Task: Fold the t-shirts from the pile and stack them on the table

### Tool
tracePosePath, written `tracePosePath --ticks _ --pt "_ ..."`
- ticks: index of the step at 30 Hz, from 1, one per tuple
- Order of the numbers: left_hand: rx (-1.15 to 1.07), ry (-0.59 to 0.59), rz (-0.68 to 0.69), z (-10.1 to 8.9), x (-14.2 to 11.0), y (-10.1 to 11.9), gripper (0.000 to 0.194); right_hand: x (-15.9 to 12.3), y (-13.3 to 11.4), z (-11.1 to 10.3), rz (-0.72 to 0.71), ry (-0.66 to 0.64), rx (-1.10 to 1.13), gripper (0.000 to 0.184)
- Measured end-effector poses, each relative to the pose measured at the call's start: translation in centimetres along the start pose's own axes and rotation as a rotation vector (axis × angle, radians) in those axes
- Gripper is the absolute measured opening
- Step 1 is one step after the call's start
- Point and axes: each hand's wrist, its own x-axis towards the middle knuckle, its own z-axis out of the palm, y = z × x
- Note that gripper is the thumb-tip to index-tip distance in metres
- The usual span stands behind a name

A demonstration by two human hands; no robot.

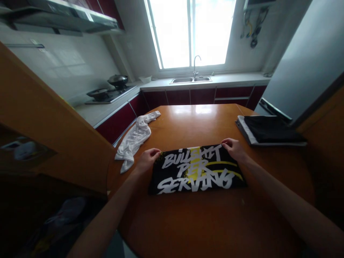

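Observation:
A black folded T-shirt (172, 179) with white brush lettering and yellow marks lies on the wooden table in front of me. My left hand (147, 158) pinches its far left corner between thumb and fingers. At the far right corner, my right hand (234, 149) grips the cloth the same way. The near edge of the shirt rests towards me, with its print facing up. To the left lies a crumpled white garment (135, 138), apart from my hands. A stack of folded clothes (271, 129), black on top of white, sits at the right.
The round-ended wooden table (199, 222) fills the foreground. Beyond it run a counter with a sink (182, 80) and a stove with pans (118, 80). A wooden partition (53, 118) stands close on the left, a fridge (309, 61) on the right.

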Motion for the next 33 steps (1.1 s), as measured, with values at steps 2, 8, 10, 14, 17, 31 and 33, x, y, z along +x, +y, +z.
tracePosePath --ticks 2,8,10,14,17,31,33 --pt "0.03 0.003 -0.008 0.4 0.6 -0.1 0.041 0.5 0.0 0.4 0.011 -0.023 -0.039 0.022" --pt "0.047 0.069 0.006 1.8 0.9 -1.3 0.038 0.7 0.1 1.4 -0.002 0.011 -0.085 0.023" --pt "0.043 0.095 0.009 2.3 0.9 -1.9 0.036 0.7 0.1 1.5 -0.006 0.029 -0.099 0.022" --pt "0.071 0.127 0.012 2.8 1.1 -2.8 0.031 0.5 0.0 1.6 0.011 0.012 -0.204 0.021" --pt "0.208 0.204 0.069 2.6 1.0 -1.9 0.028 -0.2 -1.2 1.7 -0.006 0.037 -0.426 0.025" --pt "0.633 -0.133 0.353 13.1 -4.6 7.2 0.055 -9.1 -8.0 10.4 -0.248 -0.267 -0.646 0.06" --pt "0.612 -0.11 0.363 12.6 -4.4 7.3 0.055 -8.7 -7.9 10.2 -0.229 -0.27 -0.641 0.06"
